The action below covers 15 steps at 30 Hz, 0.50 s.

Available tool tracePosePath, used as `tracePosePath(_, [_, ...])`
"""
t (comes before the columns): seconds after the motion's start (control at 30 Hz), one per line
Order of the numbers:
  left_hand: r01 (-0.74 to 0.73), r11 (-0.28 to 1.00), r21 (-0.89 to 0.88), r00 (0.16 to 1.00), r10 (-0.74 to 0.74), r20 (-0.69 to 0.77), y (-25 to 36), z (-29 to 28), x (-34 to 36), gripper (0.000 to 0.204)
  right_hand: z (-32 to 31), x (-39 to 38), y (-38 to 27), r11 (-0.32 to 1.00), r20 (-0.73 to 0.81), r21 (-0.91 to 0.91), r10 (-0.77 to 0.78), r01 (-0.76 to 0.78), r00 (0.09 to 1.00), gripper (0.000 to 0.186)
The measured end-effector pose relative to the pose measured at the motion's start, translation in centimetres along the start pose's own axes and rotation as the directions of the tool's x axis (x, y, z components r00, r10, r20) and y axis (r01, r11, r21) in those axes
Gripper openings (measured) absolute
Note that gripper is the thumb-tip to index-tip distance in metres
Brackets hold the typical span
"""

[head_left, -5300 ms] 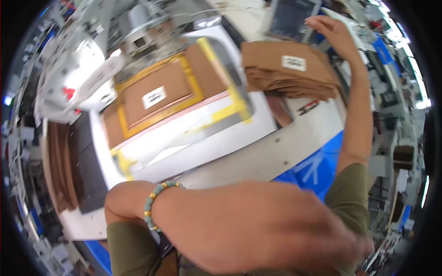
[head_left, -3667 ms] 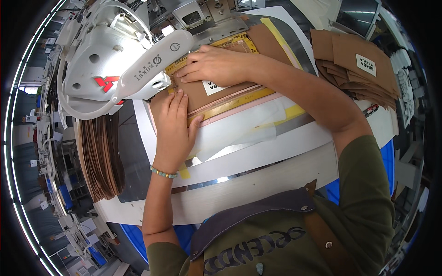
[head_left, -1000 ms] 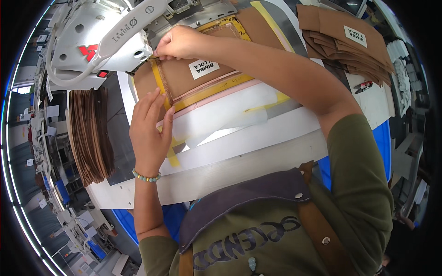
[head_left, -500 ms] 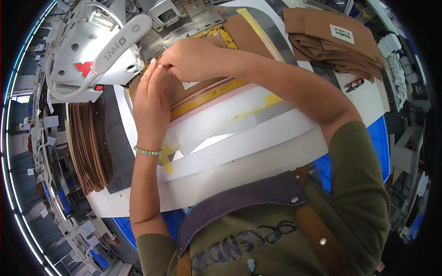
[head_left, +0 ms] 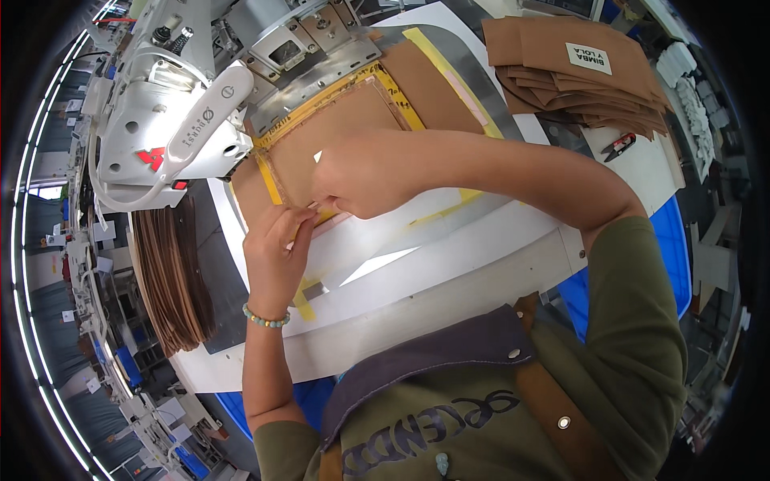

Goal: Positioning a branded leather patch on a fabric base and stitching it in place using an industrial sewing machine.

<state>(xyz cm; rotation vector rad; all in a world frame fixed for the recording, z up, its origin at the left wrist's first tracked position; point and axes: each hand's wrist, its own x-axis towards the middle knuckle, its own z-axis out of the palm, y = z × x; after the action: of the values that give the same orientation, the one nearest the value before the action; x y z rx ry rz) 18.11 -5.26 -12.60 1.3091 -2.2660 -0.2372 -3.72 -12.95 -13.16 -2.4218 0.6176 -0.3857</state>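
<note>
A brown panel (head_left: 333, 120) lies flat inside a frame edged with yellow tape (head_left: 407, 104), below the white sewing machine (head_left: 132, 144). My right hand (head_left: 365, 172) is curled over the near part of the panel, covering it, with its fingertips bent down at the frame's near edge. Just left of it, my left hand (head_left: 275, 244) has thumb and fingers pinched together at the frame's near left corner. The fingertips of both hands almost meet. What they pinch, if anything, is too small or hidden to name. A small white patch shows beside my right hand.
A stack of brown pieces (head_left: 553, 52), the top one with a white label, lies at the far right. Red-handled thread snips (head_left: 619, 147) rest near it. More brown pieces (head_left: 172, 280) stand bundled at left. A blue crate (head_left: 670, 256) sits beside the table.
Both hands have moved toward me, from the frame's far left side to its near edge. The brown panel's middle and the frame's far side now show. The view has shifted slightly.
</note>
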Motion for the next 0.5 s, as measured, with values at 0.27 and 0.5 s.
tracePosePath(0.27, [0.028,0.998,0.064,0.998,-0.024,-0.057,-0.8,-1.0,-0.8,0.011,-8.6,-8.7,-0.4,0.929,-0.417,-0.302,0.071,-0.212,0.906,0.020])
tracePosePath(0.5, [0.073,0.995,-0.061,0.994,-0.078,-0.078,-1.3,-0.9,-1.2,0.007,-24.3,-26.7,6.3,0.429,-0.839,-0.097,0.450,-0.898,0.306,0.047])
